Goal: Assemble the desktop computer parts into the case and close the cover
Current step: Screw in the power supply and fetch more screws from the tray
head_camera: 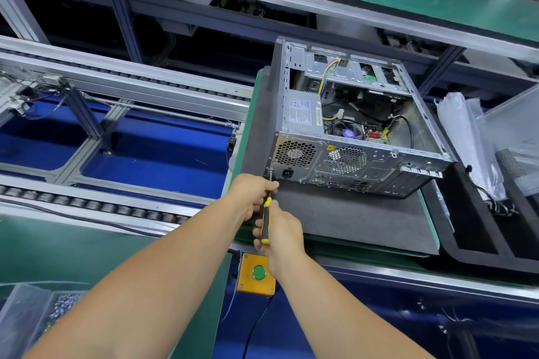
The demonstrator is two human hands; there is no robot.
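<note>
both hands are closed on a yellow-and-black-handled screwdriver [266, 218]: the handle is gripped by the right hand [281, 234], the shaft is pinched near its tip by the left hand [253, 194]. just beyond them, an open grey metal computer case [350, 125] is laid on a dark grey mat [335, 218], the tip held at its near left rear corner.

Green bench [70, 245], grey mat [350, 218] on it, computer case [350, 131] on mat
</note>
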